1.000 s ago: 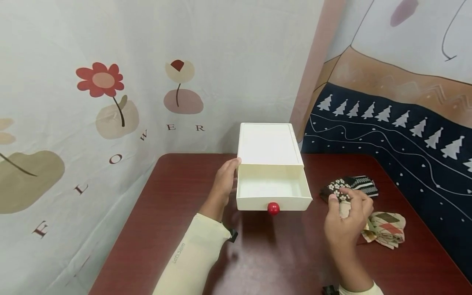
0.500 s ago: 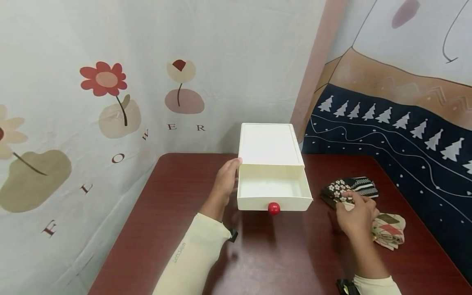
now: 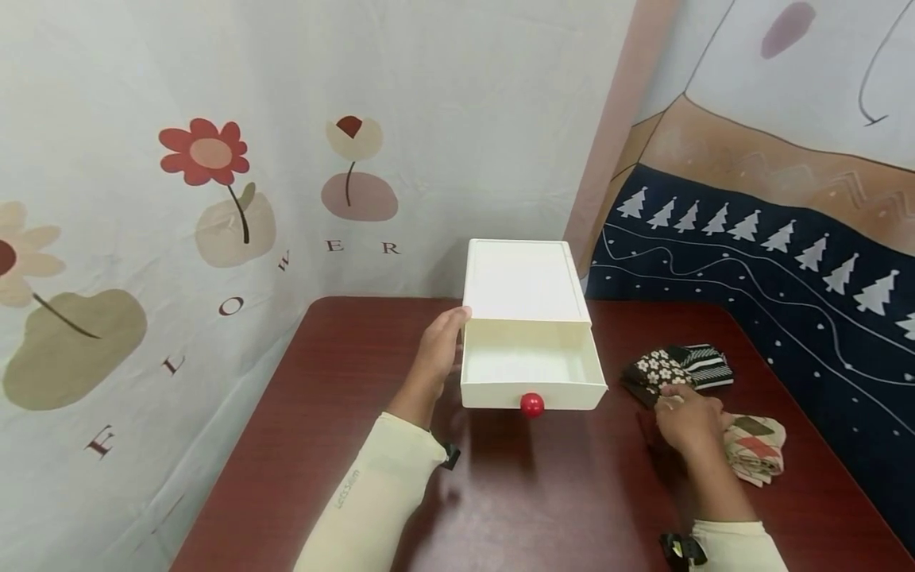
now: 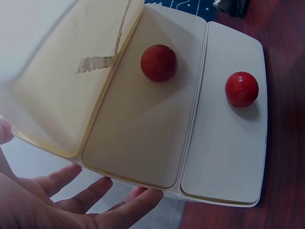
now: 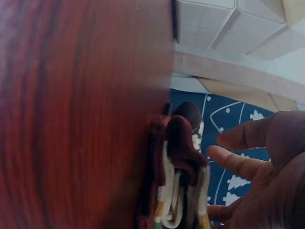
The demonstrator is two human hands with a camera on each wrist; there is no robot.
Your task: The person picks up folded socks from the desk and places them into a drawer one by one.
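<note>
A white drawer unit (image 3: 525,278) stands on the table with its top drawer (image 3: 532,397) pulled out and nothing visible inside. My left hand (image 3: 438,349) rests against the unit's left side, thumb near the top corner. In the left wrist view its fingers (image 4: 128,210) lie along the side edge, below two closed drawer fronts with red knobs (image 4: 242,89). My right hand (image 3: 689,421) is over the folded socks at the right, covering part of them. The right wrist view shows its fingers (image 5: 238,162) spread beside a maroon-and-cream folded sock (image 5: 183,143), with a gap visible.
A black floral sock bundle (image 3: 658,369), a striped one (image 3: 708,364) and an argyle one (image 3: 756,449) lie on the right of the dark red table (image 3: 357,381). Printed curtains hang behind the table, pale at left and navy with trees at right.
My right hand has moved right and down onto the socks, from above and left of them. The left hand and the drawer unit have stayed in place.
</note>
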